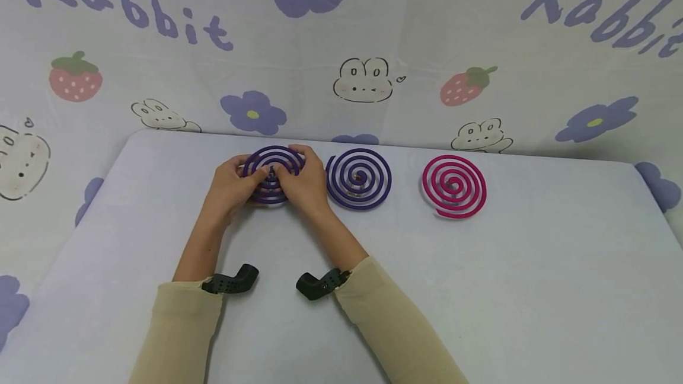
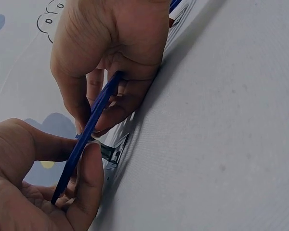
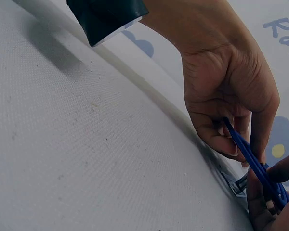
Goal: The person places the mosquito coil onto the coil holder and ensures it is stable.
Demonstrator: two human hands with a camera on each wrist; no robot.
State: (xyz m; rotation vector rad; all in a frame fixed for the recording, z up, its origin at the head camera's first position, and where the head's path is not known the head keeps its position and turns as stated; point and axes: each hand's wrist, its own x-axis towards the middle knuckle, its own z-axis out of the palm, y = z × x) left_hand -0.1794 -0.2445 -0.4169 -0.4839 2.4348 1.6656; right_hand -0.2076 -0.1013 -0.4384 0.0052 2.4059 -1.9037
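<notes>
A dark purple-blue mosquito coil [image 1: 271, 199] is held nearly level over the back left of the table, by both hands. My left hand [image 1: 230, 187] grips its left side, thumb on top near the middle and fingers below. On the right side my right hand [image 1: 308, 184] does the same, its thumb almost meeting the other. Under the coil's middle, a small metal stand [image 2: 116, 151] touches the table; in the right wrist view the stand [image 3: 236, 186] is partly hidden. Whether coil and stand are joined cannot be told.
A second purple coil [image 1: 361, 179] lies just right of my right hand, over small metal parts. Farther right is a pink coil [image 1: 453, 185], slightly raised above the white table [image 1: 533, 265]. A printed cloth [image 1: 405, 28] hangs behind the table's back edge.
</notes>
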